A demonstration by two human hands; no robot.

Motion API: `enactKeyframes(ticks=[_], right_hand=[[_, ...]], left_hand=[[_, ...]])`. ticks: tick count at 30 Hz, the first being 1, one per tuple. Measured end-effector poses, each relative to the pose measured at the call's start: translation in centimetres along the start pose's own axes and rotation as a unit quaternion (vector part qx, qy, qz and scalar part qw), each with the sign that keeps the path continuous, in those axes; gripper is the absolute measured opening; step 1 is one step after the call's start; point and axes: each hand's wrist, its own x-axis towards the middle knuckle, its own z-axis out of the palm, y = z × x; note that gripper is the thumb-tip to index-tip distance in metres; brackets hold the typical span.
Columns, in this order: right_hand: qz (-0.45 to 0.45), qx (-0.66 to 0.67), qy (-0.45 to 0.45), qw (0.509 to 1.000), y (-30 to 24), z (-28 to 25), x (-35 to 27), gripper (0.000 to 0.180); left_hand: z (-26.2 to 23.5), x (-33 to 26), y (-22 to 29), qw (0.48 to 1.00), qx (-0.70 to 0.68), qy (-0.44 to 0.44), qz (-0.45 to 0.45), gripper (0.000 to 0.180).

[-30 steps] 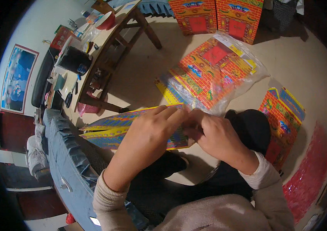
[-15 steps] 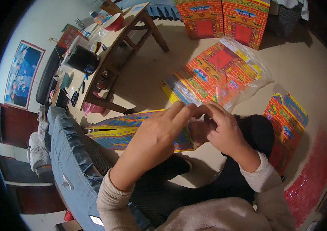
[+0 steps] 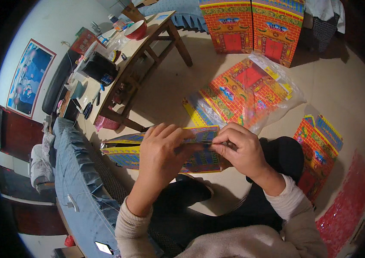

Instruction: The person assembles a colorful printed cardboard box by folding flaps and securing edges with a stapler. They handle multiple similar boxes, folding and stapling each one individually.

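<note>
Between my knees stands a printed cardboard box (image 3: 122,158), blue-patterned with yellow borders, its two long top edges close together. My left hand (image 3: 159,146) lies over the middle of these edges, thumb on one side and fingers on the other. At the box's right end, my right hand (image 3: 240,148) pinches the top edge between thumb and fingers. The part inside that pinch is too small to make out. My left palm hides the middle of the box.
Flat brick-patterned printed sheets (image 3: 230,88) lie in clear plastic on the floor ahead. Two upright printed boxes (image 3: 227,30) stand behind them. Another printed piece (image 3: 315,157) is at right, near red plastic film (image 3: 348,206). A wooden table (image 3: 152,26) and blue-covered sofa (image 3: 73,172) are at left.
My hands have moved apart. The left has shifted left and down onto the box's top edges; the right is lower, pinching the right end. The whole view has tilted slightly.
</note>
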Motion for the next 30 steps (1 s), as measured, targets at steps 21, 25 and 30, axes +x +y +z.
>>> enactKeyframes(ticks=[21, 25, 30], right_hand=[[-0.032, 0.023, 0.022, 0.999, -1.8, 1.2, 0.5, 0.019], [-0.066, 0.020, 0.057, 0.996, -1.5, 0.5, 0.8, 0.018], [-0.217, -0.068, 0.082, 0.970, -0.6, 2.1, 0.8, 0.014]], left_hand=[[1.6, -2.0, -0.8, 0.991, -0.039, 0.126, -0.013, 0.024], [1.9, -0.9, -0.2, 0.990, -0.023, 0.141, 0.012, 0.024], [1.9, -2.9, -0.9, 0.996, -0.010, 0.091, -0.001, 0.023]])
